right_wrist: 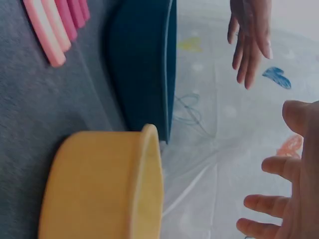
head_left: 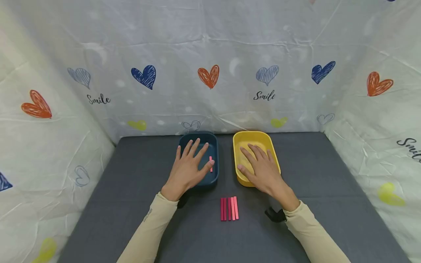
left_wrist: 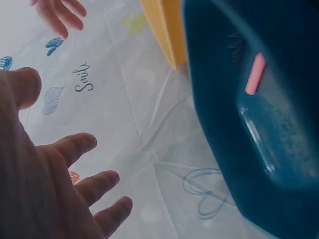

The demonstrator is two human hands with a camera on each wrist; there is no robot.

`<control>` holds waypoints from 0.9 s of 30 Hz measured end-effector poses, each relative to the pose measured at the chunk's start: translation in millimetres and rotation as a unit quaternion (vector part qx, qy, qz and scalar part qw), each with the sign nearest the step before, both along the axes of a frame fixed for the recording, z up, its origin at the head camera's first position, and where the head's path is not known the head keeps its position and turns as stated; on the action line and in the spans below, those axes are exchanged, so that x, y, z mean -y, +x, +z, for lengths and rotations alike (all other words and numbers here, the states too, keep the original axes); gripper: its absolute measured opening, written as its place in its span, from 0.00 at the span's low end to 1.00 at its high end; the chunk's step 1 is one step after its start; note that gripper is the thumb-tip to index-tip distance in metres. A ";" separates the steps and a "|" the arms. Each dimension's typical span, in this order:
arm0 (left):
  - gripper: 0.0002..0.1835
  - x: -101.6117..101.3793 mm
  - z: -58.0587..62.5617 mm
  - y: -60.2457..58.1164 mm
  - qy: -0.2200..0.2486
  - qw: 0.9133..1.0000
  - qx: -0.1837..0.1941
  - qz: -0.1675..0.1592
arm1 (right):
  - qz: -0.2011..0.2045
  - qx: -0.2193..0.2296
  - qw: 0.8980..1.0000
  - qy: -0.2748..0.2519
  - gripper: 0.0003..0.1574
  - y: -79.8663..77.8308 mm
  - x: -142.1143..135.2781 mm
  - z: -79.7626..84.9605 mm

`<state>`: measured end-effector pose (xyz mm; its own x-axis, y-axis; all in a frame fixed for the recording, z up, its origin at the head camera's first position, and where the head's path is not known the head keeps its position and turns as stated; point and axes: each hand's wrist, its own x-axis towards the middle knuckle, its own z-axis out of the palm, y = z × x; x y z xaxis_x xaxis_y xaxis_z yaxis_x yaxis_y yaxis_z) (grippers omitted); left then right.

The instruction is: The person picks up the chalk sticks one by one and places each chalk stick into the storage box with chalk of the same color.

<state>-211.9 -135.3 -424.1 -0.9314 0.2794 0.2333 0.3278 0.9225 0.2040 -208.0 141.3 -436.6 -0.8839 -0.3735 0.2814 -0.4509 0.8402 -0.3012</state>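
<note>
My left hand [head_left: 186, 171] hovers with spread fingers over the dark blue bin [head_left: 215, 179]. Inside that bin lies one light pink, chalk-like stick [left_wrist: 256, 73], partly behind my thumb in the head view. Fingers apart, my right hand [head_left: 264, 171] hovers above the yellow bin [head_left: 241, 138], and both palms hold nothing. In front of the two bins, several similar sticks lie side by side on the dark cloth: three dark magenta sticks [head_left: 225, 209] on the left, two light pink sticks [head_left: 234, 208] on the right.
A dark grey cloth [head_left: 138, 204] covers the table. White curtains [head_left: 210, 106] printed with hearts and "Smile" stand behind it and on both sides. The bins stand near the table's back edge with a narrow gap between them. A black strap [head_left: 275, 214] hangs under the right wrist.
</note>
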 end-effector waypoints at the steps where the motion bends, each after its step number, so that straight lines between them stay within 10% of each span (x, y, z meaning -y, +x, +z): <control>1: 0.39 2.1 -1.6 1.9 0.001 1.000 -0.001 -0.001 | 0.002 -0.006 1.000 -0.001 0.40 1.3 0.7 -1.6; 27: 0.36 36.2 -50.8 28.9 -0.027 1.000 -0.011 -0.003 | 0.030 -0.087 0.995 -0.047 0.33 39.6 2.7 -40.9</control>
<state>-183.0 -171.5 -474.9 -0.9247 0.2972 0.2379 0.3367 0.9300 0.1472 -168.3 138.7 -477.5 -0.7953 -0.3894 0.4646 -0.5523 0.7814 -0.2905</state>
